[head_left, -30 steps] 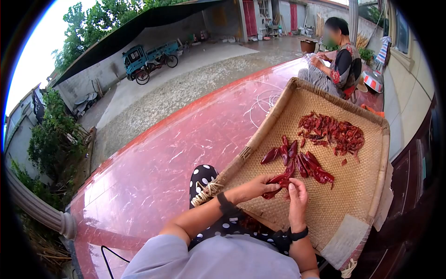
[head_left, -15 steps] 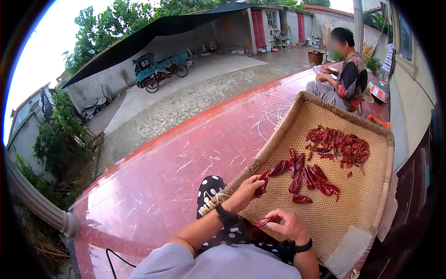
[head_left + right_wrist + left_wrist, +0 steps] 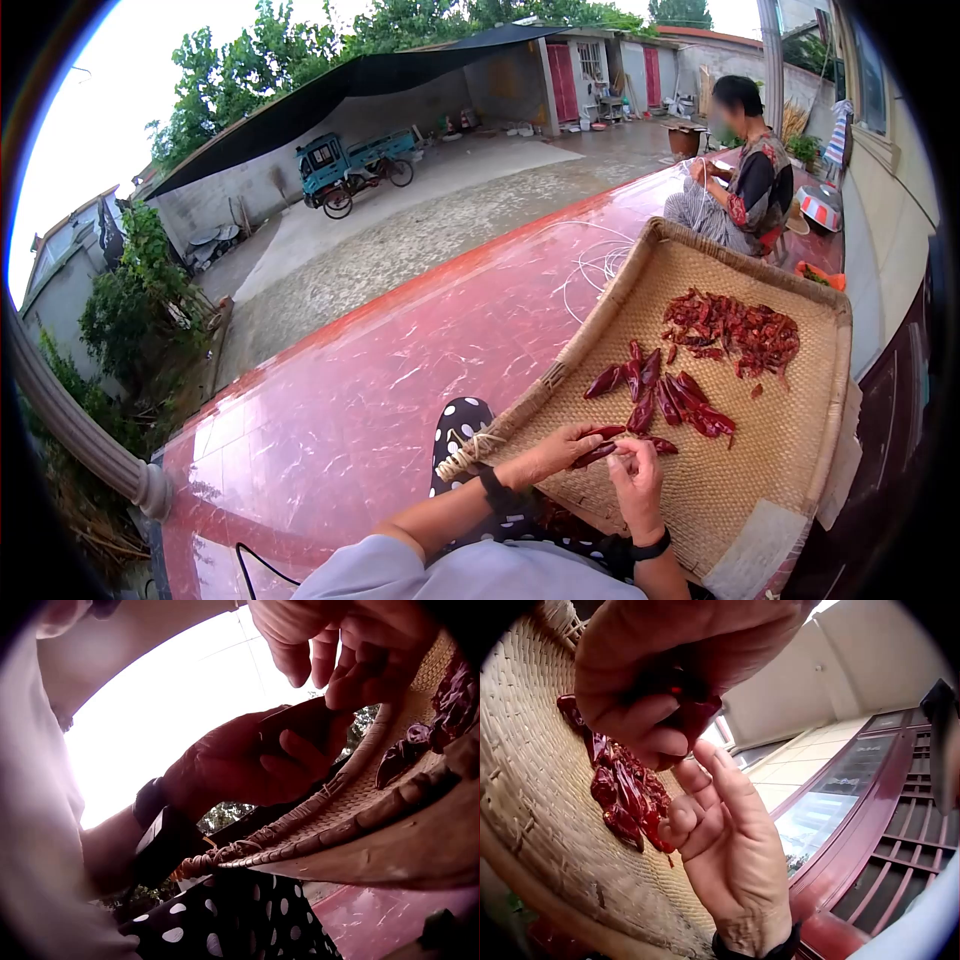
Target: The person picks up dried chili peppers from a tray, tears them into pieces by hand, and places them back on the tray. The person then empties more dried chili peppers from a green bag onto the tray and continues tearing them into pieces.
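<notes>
My left hand [image 3: 553, 453] holds dark red dried chili peppers over the near part of a woven tray [image 3: 770, 440]; one chili pepper [image 3: 595, 456] sticks out toward the right. At that pepper's end, the thumb and fingers of my right hand [image 3: 640, 488] pinch. The left wrist view has the left fingers curled round the chili, with the right fingertips at its lower end. Whole chili peppers [image 3: 690, 405] lie in a loose group beyond the hands. Farther back in the tray is a heap of cut chili pieces [image 3: 735, 330].
The tray's raised rim [image 3: 560, 365] runs beside my left arm, near a polka-dot trouser leg [image 3: 463, 422]. Behind the tray, a seated person [image 3: 755, 180] handles white cord. White cord [image 3: 595, 265] also lies on the red floor [image 3: 400, 370]. A dark door stands at the right.
Half a second ago my hands were apart, each with chili, the right low at the tray's near edge. Now they meet over the tray. A single chili appeared below the group after the earliest frame.
</notes>
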A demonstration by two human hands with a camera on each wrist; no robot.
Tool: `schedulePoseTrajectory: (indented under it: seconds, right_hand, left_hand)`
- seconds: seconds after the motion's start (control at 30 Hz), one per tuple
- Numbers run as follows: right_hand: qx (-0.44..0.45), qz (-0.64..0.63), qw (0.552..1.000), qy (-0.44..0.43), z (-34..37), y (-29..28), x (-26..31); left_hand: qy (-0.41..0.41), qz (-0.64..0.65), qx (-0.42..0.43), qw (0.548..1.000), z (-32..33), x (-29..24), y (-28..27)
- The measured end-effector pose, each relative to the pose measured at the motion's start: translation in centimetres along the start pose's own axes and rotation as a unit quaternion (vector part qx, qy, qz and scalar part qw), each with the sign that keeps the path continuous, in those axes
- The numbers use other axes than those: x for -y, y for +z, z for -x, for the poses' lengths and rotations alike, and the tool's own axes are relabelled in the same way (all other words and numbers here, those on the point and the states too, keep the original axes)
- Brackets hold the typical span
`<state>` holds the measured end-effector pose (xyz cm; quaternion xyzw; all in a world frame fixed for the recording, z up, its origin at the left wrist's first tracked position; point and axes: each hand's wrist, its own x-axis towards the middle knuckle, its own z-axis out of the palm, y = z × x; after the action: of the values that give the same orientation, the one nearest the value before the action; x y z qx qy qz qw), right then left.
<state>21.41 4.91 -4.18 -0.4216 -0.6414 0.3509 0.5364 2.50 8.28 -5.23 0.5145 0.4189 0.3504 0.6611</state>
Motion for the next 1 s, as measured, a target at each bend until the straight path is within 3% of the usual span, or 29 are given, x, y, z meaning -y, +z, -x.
schedulePoseTrajectory:
  seconds: [0.03, 0.1, 0.13, 0.23, 0.37, 0.5, 0.53, 0.63, 0.67, 0.8, 0.93, 1.0]
  right_hand:
    - [-0.075, -0.04, 0.996, 0.03, -0.1, 0.0, 0.0]
    - [-0.092, -0.042, 0.994, 0.048, -0.5, -0.3, -0.2]
    - [-0.101, -0.043, 0.992, 0.057, -0.7, -0.5, -0.5]
    - [0.005, -0.072, 0.992, 0.1, -0.7, -1.3, -2.5]
    - [-0.003, -0.027, 0.998, 0.055, -0.5, -1.2, -2.0]
    - [-0.074, -0.153, 0.98, 0.107, -0.5, -1.5, -1.9]
    - [-0.047, -0.182, 0.975, 0.122, -0.5, -1.9, -2.1]
    - [0.035, -0.086, 0.994, 0.052, -0.3, -2.3, -0.9]
    - [0.104, -0.045, 0.994, -0.006, -0.5, -2.5, -0.6]
    - [0.332, 0.081, 0.933, -0.113, -0.4, -2.1, 1.5]
    - [0.421, 0.142, 0.884, -0.146, 0.4, -1.2, 1.1]
    - [0.353, 0.138, 0.915, -0.137, 0.9, -0.5, 0.6]
  left_hand:
    - [0.019, -0.087, 0.012, 0.996, 0.7, -1.8, 1.1]
    - [0.012, -0.159, 0.067, 0.985, 1.1, -2.8, 1.7]
    - [0.026, -0.164, 0.068, 0.984, 1.0, -2.5, 1.9]
    - [-0.001, -0.165, 0.05, 0.985, 0.9, -2.2, 2.1]
    - [0.023, -0.117, 0.039, 0.992, 0.6, -1.1, 1.7]
    - [-0.002, -0.082, -0.044, 0.996, 0.3, -0.4, 0.8]
    - [-0.014, -0.084, -0.071, 0.994, 0.3, -0.3, 0.4]
    - [0.007, -0.057, -0.14, 0.988, 0.5, -0.9, -0.9]
    - [-0.003, -0.022, -0.145, 0.989, 0.7, -1.3, -0.9]
    - [-0.002, -0.011, -0.104, 0.994, 1.5, -2.2, -0.8]
    - [-0.037, -0.018, -0.086, 0.995, 1.9, -2.9, 0.2]
    - [-0.04, -0.031, -0.073, 0.996, 1.8, -3.0, 0.1]
